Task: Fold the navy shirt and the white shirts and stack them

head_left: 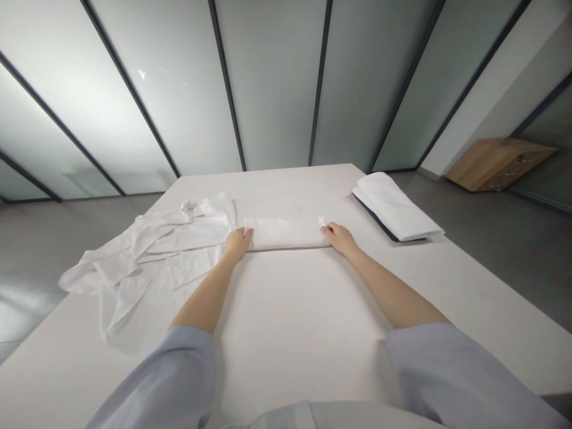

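A white cloth, folded into a long flat strip, lies across the middle of the table between my two hands. My left hand grips its left end, thumb on top. At the right end, my right hand pinches the corner between thumb and fingers. Just left of my left hand spreads a crumpled white garment, part of it draping over the table's left edge. Whether the strip is a garment or a plain piece of fabric I cannot tell.
On the table's right side lies a folded stack, white on top with dark blue beneath, reaching the edge. The white table extends toward my body. Frosted glass panels stand behind it, and a wooden cabinet is far right.
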{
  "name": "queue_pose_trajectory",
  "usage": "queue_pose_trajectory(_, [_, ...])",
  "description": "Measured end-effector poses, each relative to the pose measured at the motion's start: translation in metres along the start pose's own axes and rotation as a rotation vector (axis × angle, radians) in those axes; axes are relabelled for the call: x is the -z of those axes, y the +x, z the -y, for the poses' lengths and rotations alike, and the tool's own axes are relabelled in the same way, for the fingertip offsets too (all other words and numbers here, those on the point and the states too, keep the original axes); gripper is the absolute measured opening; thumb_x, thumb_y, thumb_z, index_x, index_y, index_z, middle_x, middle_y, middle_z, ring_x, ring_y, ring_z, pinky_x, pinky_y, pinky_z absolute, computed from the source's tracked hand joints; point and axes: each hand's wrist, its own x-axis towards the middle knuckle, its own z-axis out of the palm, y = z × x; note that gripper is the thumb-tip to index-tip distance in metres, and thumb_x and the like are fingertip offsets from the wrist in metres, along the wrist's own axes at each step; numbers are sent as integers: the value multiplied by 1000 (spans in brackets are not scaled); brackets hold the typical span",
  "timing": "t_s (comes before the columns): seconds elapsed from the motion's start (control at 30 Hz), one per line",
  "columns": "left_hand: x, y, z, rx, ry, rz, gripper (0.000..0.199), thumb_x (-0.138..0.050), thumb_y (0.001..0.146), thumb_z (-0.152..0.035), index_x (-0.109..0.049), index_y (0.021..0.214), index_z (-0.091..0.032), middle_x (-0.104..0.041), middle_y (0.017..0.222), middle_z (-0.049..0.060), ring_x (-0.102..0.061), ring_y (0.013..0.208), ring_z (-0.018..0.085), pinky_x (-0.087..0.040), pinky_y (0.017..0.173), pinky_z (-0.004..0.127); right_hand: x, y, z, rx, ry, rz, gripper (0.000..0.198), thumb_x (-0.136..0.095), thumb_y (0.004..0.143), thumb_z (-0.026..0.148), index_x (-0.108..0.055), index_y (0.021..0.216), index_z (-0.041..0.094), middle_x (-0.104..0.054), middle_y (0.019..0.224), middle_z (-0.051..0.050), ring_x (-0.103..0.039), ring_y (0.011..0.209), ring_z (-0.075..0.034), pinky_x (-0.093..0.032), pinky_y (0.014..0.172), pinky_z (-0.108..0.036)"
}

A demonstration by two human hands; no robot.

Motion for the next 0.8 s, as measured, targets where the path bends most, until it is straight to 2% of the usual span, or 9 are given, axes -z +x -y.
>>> queue_pose_trajectory(0.07, [-1,-3,-1,10,-17,-43,32,-39,92,-37,-64,96,-18,-70,93,15,-66,97,30,-47,84,37,0,-1,0,-13,-42,-25,34,-40,91,47,-61,85,21,-68,85,-7,-58,80,-22,-39,71,-29])
queue_pose_trajectory(0.13, [-1,-6,-3,-15,-66,-126,30,-46,87,-31,-60,110,-18,-68,101,15,-63,101,31,-46,88,41,0,-3,1,-17,-63,-98,35,-44,90,48,-63,95,19,-68,98,-10,-58,90,-24,-40,78,-31])
queue_pose_trajectory(0.23, [2,-12,-8,-152,-77,-287,50,-52,79,-18,-49,129,-19,-57,128,16,-51,121,32,-41,100,44,0,-6,4,27,-102,-251,40,-48,88,43,-60,113,15,-62,119,-16,-53,107,-30,-39,90,-38])
queue_pose_trajectory(0.33, [8,-18,-21,-292,-28,-332,53,-50,80,-16,-47,133,-19,-48,139,14,-42,130,31,-35,107,45,2,-9,16,163,-152,-320,41,-47,90,34,-57,123,14,-55,131,-18,-45,120,-33,-33,99,-43])
queue_pose_trajectory(0.43, [7,-19,-44,-411,11,-254,46,-47,87,-24,-50,133,-19,-50,138,14,-43,130,30,-33,108,45,2,-9,41,339,-209,-234,42,-41,93,30,-55,129,16,-50,140,-15,-35,131,-31,-25,107,-44])
queue_pose_trajectory(0.5, [1,-17,-61,-470,39,-175,46,-46,90,-32,-50,134,-19,-48,142,14,-40,132,31,-31,109,47,-1,-6,62,395,-247,-148,44,-38,95,31,-53,133,16,-45,146,-13,-29,137,-31,-23,109,-44])
queue_pose_trajectory(0.63, [-20,-4,-83,-428,94,-40,49,-38,95,-41,-49,137,-19,-46,145,16,-41,133,33,-31,107,50,-19,7,94,353,-296,11,47,-32,98,32,-49,140,17,-39,152,-12,-25,142,-31,-18,112,-47])
queue_pose_trajectory(0.8, [-40,10,-83,-334,169,35,49,-34,95,-44,-53,134,-20,-59,129,16,-50,123,32,-31,105,52,-39,19,98,253,-317,146,48,-28,100,34,-46,142,22,-44,149,-9,-30,140,-31,-18,113,-51])
